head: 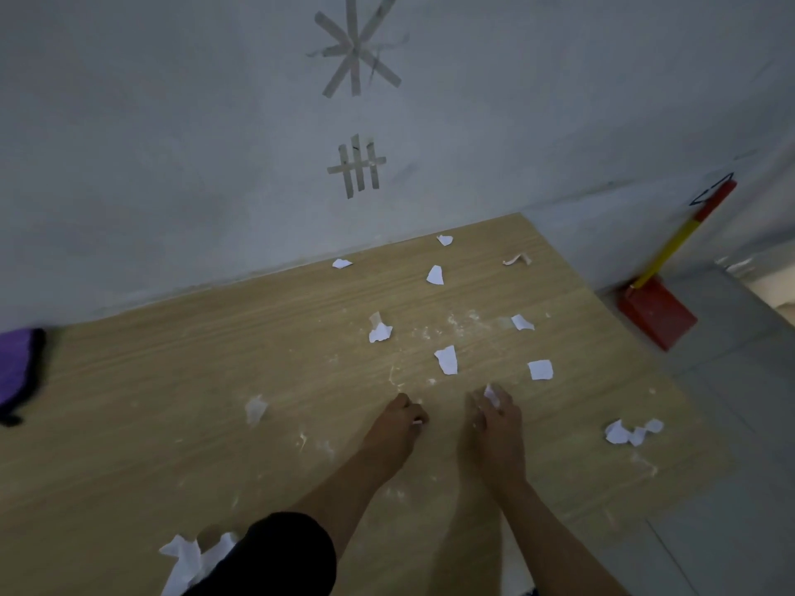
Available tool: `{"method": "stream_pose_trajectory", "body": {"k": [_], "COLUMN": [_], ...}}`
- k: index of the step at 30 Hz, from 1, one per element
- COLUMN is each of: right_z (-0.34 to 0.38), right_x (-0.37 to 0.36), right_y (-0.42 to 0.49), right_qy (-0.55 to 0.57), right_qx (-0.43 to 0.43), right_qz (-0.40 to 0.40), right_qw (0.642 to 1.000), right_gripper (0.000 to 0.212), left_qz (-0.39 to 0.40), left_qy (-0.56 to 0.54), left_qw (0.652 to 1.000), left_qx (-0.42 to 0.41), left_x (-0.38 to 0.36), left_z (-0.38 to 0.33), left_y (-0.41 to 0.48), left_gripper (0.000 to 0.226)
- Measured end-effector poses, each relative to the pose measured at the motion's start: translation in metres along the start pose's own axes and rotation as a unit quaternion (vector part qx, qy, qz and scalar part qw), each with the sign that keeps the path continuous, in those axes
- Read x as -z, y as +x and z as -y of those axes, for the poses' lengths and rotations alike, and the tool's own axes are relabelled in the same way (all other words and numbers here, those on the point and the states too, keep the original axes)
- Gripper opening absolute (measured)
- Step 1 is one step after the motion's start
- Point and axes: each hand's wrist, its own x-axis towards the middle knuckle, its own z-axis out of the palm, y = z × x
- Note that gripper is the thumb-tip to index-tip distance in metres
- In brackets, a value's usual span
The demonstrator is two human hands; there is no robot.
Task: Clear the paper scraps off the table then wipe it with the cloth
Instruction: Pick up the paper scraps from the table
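Note:
Several white paper scraps lie scattered over the wooden table [215, 380]; one scrap [446, 359] sits just beyond my hands and another [540, 369] to its right. My left hand [398, 419] rests on the table with fingers curled, a small white bit showing at the fingertips. My right hand [494, 412] is closed around a crumpled white scrap [490, 393]. A purple cloth [17, 372] with a black edge lies at the table's far left.
The table stands against a grey wall with tape marks [357, 165]. A red dustpan [656, 311] with a yellow handle leans on the floor to the right. White dust smears the tabletop. More scraps [185, 557] lie by my left elbow.

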Motion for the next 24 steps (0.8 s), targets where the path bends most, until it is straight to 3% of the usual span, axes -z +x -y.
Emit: {"method": "stream_pose_trajectory", "body": {"k": [4, 10, 12, 15, 18, 24], "right_z": [0.014, 0.044, 0.048, 0.046, 0.042, 0.045], "right_x": [0.004, -0.004, -0.007, -0.016, -0.024, -0.032], "right_y": [0.015, 0.043, 0.053, 0.069, 0.079, 0.079], "right_qy": [0.031, 0.082, 0.092, 0.035, -0.019, -0.01], "right_qx": [0.0, -0.015, -0.027, -0.016, 0.005, -0.011], "right_qz": [0.003, 0.019, 0.055, 0.129, 0.146, 0.118], "right_qw": [1.0, 0.996, 0.994, 0.991, 0.989, 0.993], "right_gripper": [0.025, 0.038, 0.052, 0.043, 0.049, 0.022], "left_qz": [-0.028, -0.148, -0.152, -0.109, -0.066, -0.1], "left_qy": [-0.036, -0.085, -0.073, -0.039, 0.003, 0.014], "left_qw": [0.999, 0.984, 0.984, 0.99, 0.994, 0.993], "left_qx": [0.006, 0.044, 0.053, 0.078, 0.088, 0.054], "left_x": [0.007, 0.041, 0.053, 0.066, 0.07, 0.071], "left_z": [0.003, 0.005, 0.008, 0.017, 0.027, 0.034], "left_y": [0.01, 0.047, 0.064, 0.086, 0.095, 0.083], "left_gripper": [0.023, 0.043, 0.051, 0.056, 0.044, 0.024]}}
